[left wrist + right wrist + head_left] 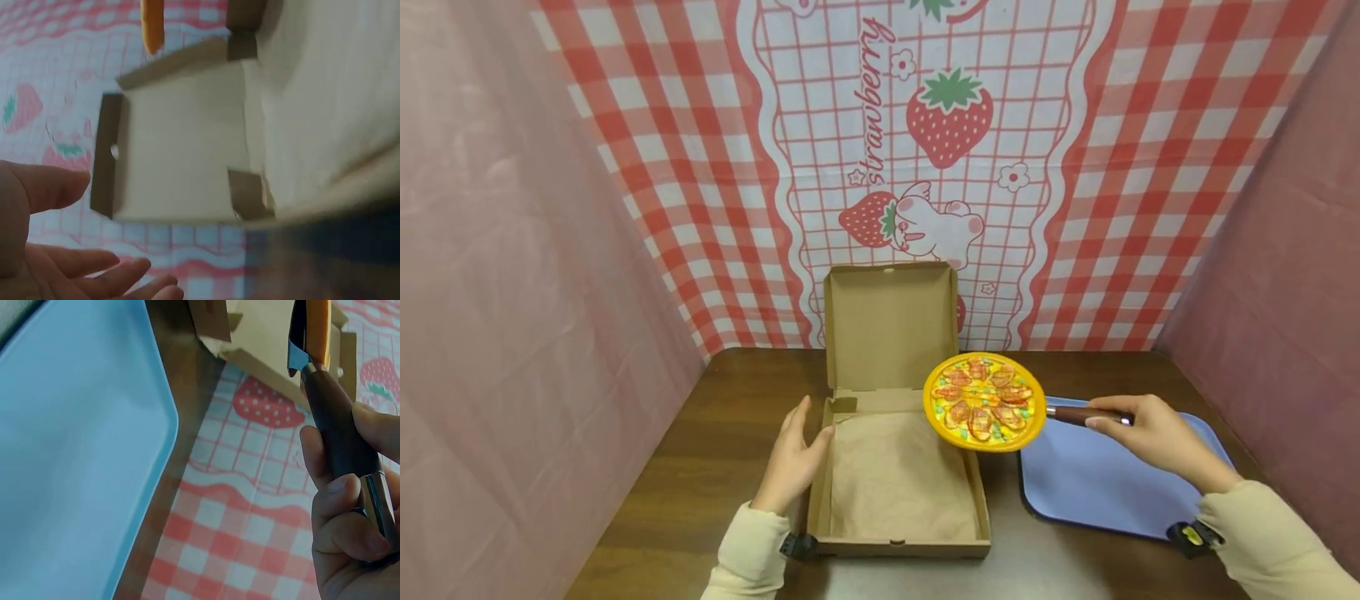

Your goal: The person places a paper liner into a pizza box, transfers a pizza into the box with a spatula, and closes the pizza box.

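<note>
My right hand (1161, 437) grips the dark wooden handle (337, 422) of a pizza server, its metal blade mostly hidden beneath a toy pizza (985, 402). The pizza is round, with a yellow rim and red and green toppings. It is held up over the right side of an open cardboard pizza box (898, 546). Beside the box's left wall is my left hand (793, 458), fingers extended and thumb apart, holding nothing. Whether its thumb touches the wall I cannot tell. Brown paper (898, 483) lines the box, and the lid (891, 329) stands upright behind.
A blue tray (1097, 479) lies on the brown wooden table (677, 467), right of the box and under my right hand. Behind the table hangs a red-and-white checked cloth (1112, 208) with strawberries. Pink cloth (1262, 217) hangs at both sides.
</note>
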`<state>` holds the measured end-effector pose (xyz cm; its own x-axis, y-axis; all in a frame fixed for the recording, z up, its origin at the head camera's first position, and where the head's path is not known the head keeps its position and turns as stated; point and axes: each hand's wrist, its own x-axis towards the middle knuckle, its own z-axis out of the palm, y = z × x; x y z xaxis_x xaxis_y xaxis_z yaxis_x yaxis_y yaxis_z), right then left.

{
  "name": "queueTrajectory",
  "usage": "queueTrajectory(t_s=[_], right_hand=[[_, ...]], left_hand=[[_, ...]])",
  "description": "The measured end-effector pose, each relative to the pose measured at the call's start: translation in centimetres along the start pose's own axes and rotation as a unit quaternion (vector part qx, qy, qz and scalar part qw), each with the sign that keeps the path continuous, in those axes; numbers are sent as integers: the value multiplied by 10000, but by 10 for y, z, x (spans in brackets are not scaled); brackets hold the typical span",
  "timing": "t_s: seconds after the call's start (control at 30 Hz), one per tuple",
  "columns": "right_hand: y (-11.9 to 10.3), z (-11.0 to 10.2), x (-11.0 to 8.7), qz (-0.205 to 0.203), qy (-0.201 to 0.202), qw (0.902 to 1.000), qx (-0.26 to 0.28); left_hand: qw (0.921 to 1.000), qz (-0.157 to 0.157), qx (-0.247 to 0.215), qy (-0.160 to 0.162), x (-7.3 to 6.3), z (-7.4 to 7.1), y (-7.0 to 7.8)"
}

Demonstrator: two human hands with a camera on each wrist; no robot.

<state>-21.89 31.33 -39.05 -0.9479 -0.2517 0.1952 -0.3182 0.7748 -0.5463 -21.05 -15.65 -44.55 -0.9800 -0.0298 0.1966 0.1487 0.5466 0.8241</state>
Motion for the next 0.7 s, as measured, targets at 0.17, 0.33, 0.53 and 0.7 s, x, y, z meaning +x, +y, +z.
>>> queueTrajectory(t_s=[0.17,0.33,0.53,0.7], right_hand=[[-10,14,10,-93,-159,9997,161],[-16,30,16,-104,-329,9986,393],[-23,46,21,-208,-425,9974,546],[-24,58,22,-179,-555,9965,602]], left_hand=[[9985,-450,-288,-93,2,-10,-25],[9957,-670,-452,-447,1,-3,-50],[9956,-531,-337,-696,-1,8,-71],[9968,-485,-235,-591,-5,13,-78]])
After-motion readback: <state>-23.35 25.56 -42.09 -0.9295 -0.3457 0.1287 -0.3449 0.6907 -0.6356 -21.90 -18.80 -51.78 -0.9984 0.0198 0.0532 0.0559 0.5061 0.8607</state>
